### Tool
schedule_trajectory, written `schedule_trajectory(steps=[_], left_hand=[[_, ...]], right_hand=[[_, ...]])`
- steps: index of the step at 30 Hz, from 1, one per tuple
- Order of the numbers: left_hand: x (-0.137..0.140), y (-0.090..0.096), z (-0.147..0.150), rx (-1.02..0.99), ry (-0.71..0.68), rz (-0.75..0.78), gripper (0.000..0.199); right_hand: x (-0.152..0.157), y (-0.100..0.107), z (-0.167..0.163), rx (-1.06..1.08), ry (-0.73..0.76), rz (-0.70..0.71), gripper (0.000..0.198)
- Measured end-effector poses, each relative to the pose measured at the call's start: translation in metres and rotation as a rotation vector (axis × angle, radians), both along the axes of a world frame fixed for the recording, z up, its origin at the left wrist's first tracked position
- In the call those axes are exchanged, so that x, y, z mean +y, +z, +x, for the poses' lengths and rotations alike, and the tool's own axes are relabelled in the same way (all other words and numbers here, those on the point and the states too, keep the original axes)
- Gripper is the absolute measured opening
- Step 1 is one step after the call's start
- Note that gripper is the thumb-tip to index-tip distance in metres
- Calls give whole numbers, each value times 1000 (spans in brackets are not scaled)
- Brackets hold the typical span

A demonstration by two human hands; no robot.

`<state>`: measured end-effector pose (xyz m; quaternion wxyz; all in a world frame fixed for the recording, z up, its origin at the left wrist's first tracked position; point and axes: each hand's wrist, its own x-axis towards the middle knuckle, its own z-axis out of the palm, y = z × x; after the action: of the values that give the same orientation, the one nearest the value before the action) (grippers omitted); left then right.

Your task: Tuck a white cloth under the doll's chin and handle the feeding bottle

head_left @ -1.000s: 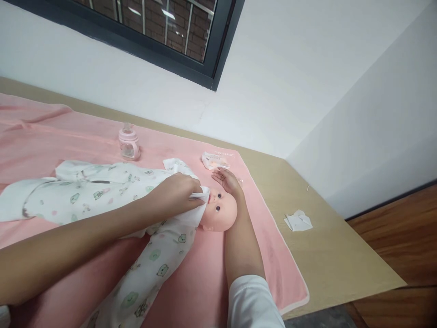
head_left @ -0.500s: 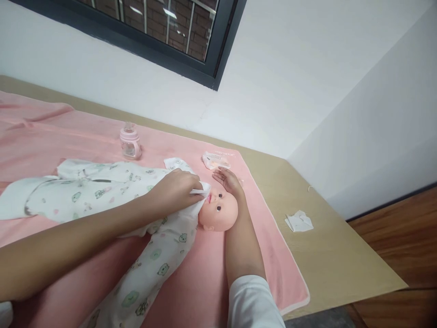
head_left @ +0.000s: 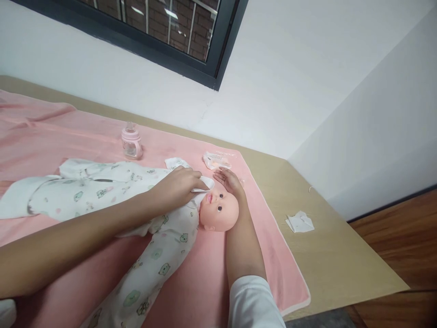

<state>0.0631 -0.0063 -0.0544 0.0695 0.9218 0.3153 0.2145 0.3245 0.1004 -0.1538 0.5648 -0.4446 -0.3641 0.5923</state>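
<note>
L hand [head_left: 182,186] pinches white cloth [head_left: 206,183] nr chin of doll [head_left: 222,213]; R hand [head_left: 228,180] w/ fingers loosely extended past head

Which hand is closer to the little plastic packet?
Right. The right hand is just on the near side of the plastic packet; the left hand is farther away, to its left, holding white cloth beside the doll.

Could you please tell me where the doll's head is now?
In the head view, the doll's head lies slightly below centre, between the left hand and right forearm, over the pink blanket.
</note>
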Motion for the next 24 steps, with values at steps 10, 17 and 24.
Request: schedule_trajectory(steps=[10,17,24], left_hand=[[2,0,0,-2,25,-82,65],[1,-2,3,2,44,-54,64],[-2,6,-2,-147,-10,-209,28]], right_hand=[[0,-1,0,-9,-6,-6,12],[0,-1,0,-19,0,-5,12],[1,-2,0,-13,-1,-5,11]])
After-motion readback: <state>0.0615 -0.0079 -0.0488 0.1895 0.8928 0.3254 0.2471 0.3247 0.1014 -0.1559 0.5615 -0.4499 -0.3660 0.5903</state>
